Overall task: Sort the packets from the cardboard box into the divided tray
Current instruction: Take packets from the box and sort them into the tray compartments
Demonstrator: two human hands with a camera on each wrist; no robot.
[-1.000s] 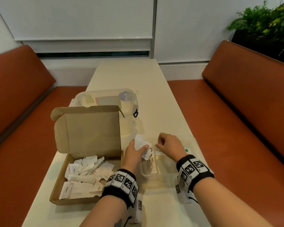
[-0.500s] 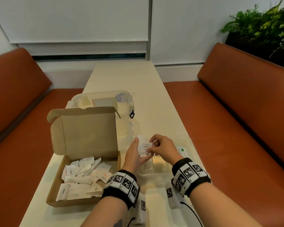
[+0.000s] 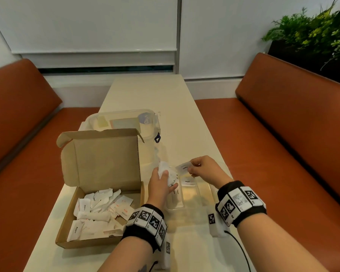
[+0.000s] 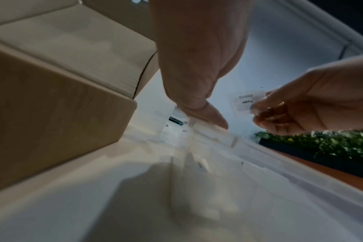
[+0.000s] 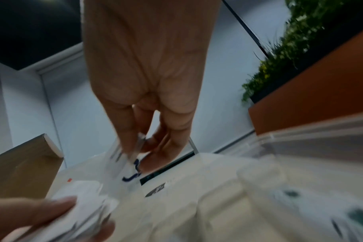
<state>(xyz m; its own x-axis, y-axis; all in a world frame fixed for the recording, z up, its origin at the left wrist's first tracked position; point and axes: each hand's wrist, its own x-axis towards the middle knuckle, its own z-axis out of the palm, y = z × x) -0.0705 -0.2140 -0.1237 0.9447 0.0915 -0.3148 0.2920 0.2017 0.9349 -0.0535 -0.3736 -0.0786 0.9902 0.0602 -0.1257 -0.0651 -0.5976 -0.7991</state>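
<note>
Table (image 3: 184,118): cardboard box (image 3: 98,203) (holding packets (image 3: 98,211)).

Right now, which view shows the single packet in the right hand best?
The left wrist view: the packet faces the camera, print visible, pinched by the right hand. The head view shows it small but clear above the tray. The right wrist view shows it edge-on and blurred.
</note>
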